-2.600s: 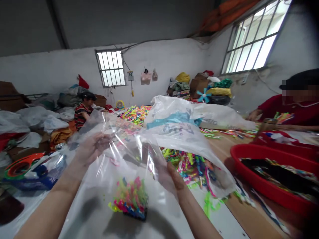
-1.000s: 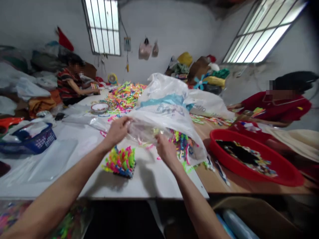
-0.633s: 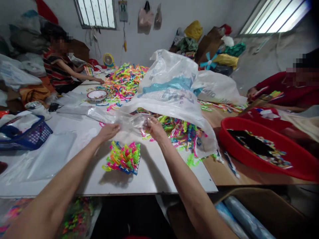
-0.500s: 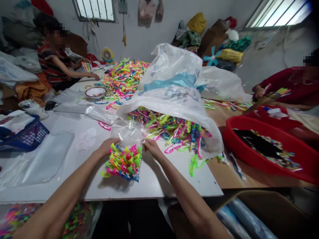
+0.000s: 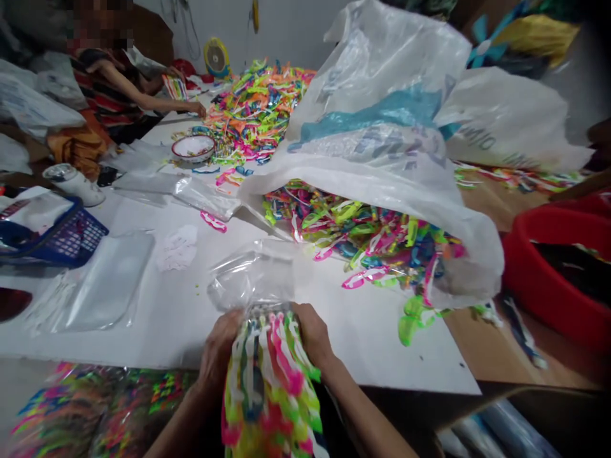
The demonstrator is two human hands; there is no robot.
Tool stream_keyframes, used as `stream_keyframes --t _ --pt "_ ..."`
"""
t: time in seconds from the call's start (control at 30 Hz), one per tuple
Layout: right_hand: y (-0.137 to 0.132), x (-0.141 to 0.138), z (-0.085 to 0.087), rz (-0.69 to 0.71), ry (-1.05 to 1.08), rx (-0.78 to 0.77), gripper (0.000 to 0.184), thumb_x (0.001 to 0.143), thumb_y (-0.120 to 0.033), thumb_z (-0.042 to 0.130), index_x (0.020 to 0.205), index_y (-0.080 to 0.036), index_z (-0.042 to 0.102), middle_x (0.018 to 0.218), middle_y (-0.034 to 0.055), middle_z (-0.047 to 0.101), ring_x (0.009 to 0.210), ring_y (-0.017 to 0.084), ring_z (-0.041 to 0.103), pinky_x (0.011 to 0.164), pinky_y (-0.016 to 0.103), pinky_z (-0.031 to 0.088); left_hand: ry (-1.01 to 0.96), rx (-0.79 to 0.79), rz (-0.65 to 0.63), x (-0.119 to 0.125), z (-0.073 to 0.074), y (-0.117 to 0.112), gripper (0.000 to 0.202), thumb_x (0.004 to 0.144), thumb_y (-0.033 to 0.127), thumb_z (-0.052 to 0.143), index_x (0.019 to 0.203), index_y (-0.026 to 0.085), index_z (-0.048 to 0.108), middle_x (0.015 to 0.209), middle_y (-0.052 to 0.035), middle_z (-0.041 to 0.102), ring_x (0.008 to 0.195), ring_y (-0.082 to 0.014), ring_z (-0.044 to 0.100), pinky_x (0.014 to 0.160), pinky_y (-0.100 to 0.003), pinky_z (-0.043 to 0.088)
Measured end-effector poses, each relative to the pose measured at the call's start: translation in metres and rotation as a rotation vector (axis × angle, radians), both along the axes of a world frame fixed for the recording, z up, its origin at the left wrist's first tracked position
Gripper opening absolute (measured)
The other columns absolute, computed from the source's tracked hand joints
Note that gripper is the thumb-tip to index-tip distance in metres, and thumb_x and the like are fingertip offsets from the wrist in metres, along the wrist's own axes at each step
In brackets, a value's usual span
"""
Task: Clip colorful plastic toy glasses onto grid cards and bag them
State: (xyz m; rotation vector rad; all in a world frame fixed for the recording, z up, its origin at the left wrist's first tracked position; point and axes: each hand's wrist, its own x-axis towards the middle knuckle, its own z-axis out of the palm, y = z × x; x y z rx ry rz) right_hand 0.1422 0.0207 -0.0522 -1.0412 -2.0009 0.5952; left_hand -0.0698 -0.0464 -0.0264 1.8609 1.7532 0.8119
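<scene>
Holding is being done from both sides: one bundle of coloured pieces [image 5: 267,381] is being clasped between the left hand [image 5: 222,346] and the right hand [image 5: 312,331], at the near edge of the white table [image 5: 186,315]. Both hands are being kept curled against the bundle's flanks, with no gap showing; whether the bag's edge is also being pinched cannot be told, since the fingertips are being hidden. The bundle's long axis is being pointed away from the wearer, its gathered end far, its loose end hanging near and blurred. One crumpled clear bag [image 5: 252,273] is being placed just beyond that far end, in line with the axis but set towards the left, so the nearer hand to it is the left. Whether the gathered end is being taken inside the bag cannot be made out.

Counted around these, two white sacks are being seen: an open sack [image 5: 382,140], from which loose pieces [image 5: 344,222] too many to count are being spilled, and a farther sack [image 5: 506,121]. One bowl [image 5: 193,159], one blue basket [image 5: 71,242] and one red tub [image 5: 544,273] are also being shown. Beyond the bowl, one heap [image 5: 267,114] is being reached for by a co-worker's hand [image 5: 198,109].
</scene>
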Motion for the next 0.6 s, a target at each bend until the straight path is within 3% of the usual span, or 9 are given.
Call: stream_keyframes --t 0.17,0.37,0.47,0.6 --pt "-0.015 0.018 0.000 0.066 -0.013 -0.024 0.036 0.086 -0.020 0.041 0.122 -0.021 0.047 0.087 0.0086 0.061 0.077 0.022 0.055 0.066 0.036 0.048 0.071 0.068 -0.019 0.004 0.005 -0.022 0.043 0.086 0.032 0.045 0.128 0.027 0.049 0.123 -0.0099 0.059 0.110 -0.0253 0.057 0.088 -0.037 0.048" --pt "0.013 0.024 -0.006 0.080 -0.040 0.045 0.038 0.087 -0.015 0.037 0.122 -0.021 0.050 0.094 0.0112 0.065 0.085 0.024 0.059 0.071 0.038 0.050 0.299 0.161 -0.058 -0.011 0.016 0.005 0.037 0.089 0.019 0.040 0.122 0.023 0.053 0.110 -0.0096 0.067 0.097 -0.0208 0.063 0.090 -0.037 0.043" --pt "0.021 0.021 -0.010 0.065 -0.050 0.032 0.036 0.088 -0.018 0.039 0.121 -0.021 0.051 0.096 0.0119 0.065 0.087 0.025 0.060 0.072 0.038 0.050 0.330 0.096 -0.003 -0.009 0.016 0.014 0.035 0.089 0.023 0.041 0.122 0.023 0.054 0.111 -0.0089 0.067 0.098 -0.0221 0.063 0.092 -0.040 0.042" --pt "-0.001 0.027 -0.015 0.062 -0.018 -0.173 0.033 0.089 -0.019 0.041 0.120 -0.023 0.050 0.092 0.0085 0.065 0.079 0.022 0.060 0.069 0.035 0.050 0.164 -0.103 0.154 -0.008 0.002 -0.001 0.036 0.089 0.030 0.041 0.120 0.024 0.056 0.101 -0.0061 0.071 0.090 -0.0211 0.065 0.082 -0.033 0.049"
